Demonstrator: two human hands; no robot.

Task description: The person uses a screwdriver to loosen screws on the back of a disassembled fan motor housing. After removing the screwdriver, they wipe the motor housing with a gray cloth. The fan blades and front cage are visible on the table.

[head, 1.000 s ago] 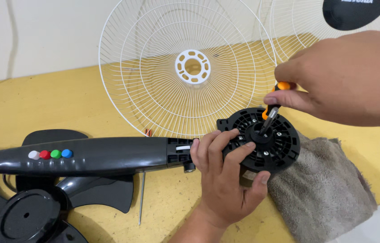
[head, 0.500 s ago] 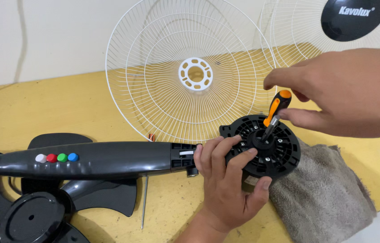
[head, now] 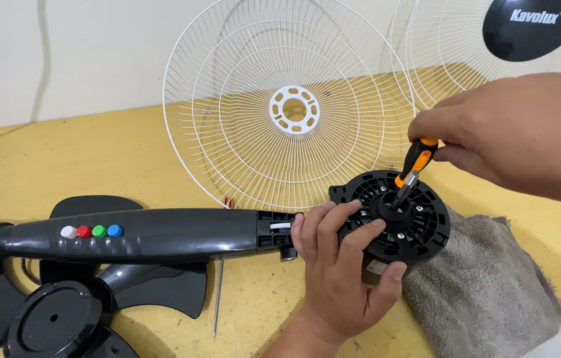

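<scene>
Left hand [head: 343,278] steadies motor housing [head: 393,215] (black); right hand [head: 512,132] holds screwdriver [head: 413,169].

A black motor housing [head: 396,215] rests on a grey towel [head: 486,292] under the hands, beside an orange-and-black screwdriver [head: 414,162]. Left of them, a black fan body [head: 147,235] carries white, red, green and blue buttons [head: 91,231]; beyond, a white wire grille [head: 290,106] leans above the yellow tabletop [head: 94,159].

Bright, even light from above; soft, short shadows under the left hand [head: 340,278] and towel [head: 486,292] on the yellow table [head: 94,159]. Sharp throughout (no glare); slight wide-angle stretch at edges.
</scene>
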